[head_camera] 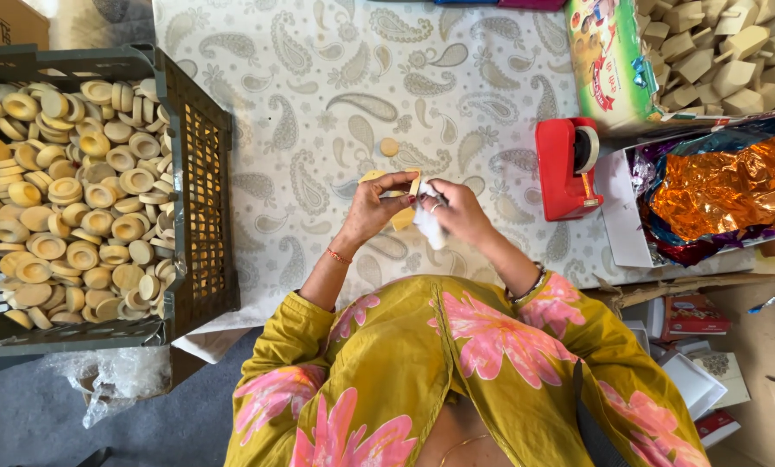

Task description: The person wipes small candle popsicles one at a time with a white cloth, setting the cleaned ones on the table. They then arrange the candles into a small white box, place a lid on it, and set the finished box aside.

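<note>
My left hand pinches a small tan wooden piece between thumb and fingers, just above the paisley cloth. My right hand meets it from the right, its fingers closed around a crumpled white cloth or paper. Another tan piece shows below and between the two hands. One round wooden disc lies alone on the cloth a little beyond my hands.
A dark plastic crate full of round wooden discs stands at the left. A red tape dispenser sits right of my hands. Shiny orange foil, a colourful carton, wooden blocks and small boxes crowd the right.
</note>
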